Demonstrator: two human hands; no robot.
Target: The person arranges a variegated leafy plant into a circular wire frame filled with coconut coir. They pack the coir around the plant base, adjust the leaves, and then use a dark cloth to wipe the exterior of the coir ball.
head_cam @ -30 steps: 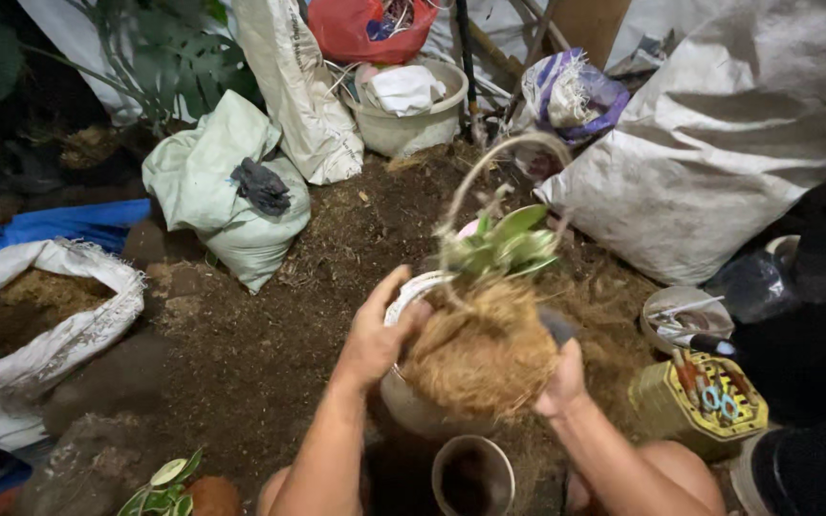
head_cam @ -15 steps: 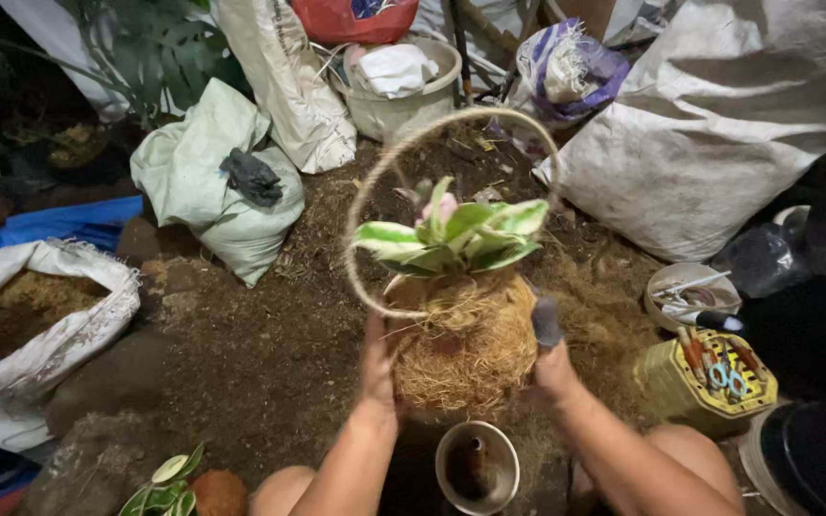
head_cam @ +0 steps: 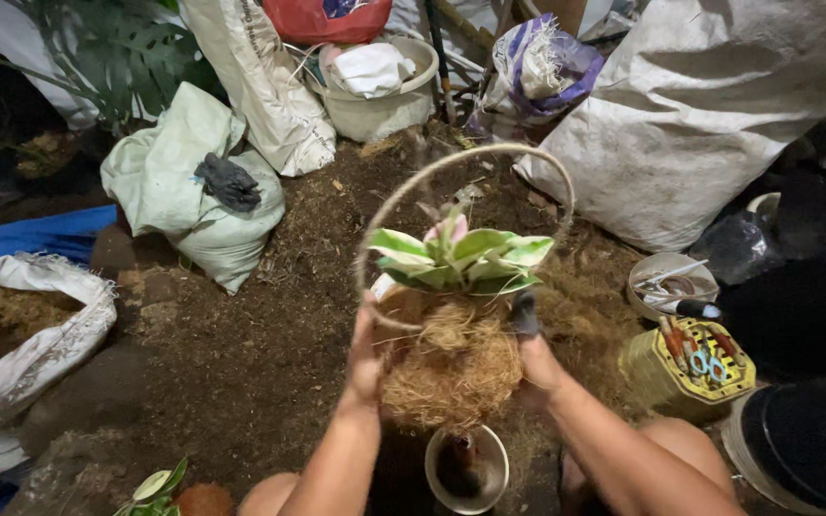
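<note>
Two hands are lifting one fibre-wrapped plant ball [head_cam: 451, 368] mid-scene: the left hand [head_cam: 365, 358] is gripping its left side, the right hand [head_cam: 532, 358] its right. One round pot [head_cam: 466, 468] is sitting just below, near; one yellow tool basket [head_cam: 685, 368] is standing right.

Fibre-wrapped plant [head_cam: 451, 363] between both hands, above pot [head_cam: 466, 468]; tool container [head_cam: 685, 368] to its right.

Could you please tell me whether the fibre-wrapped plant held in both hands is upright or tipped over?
Upright. The fibre ball sits between the left hand and right hand, its leaves on top, the loop handle above.
</note>
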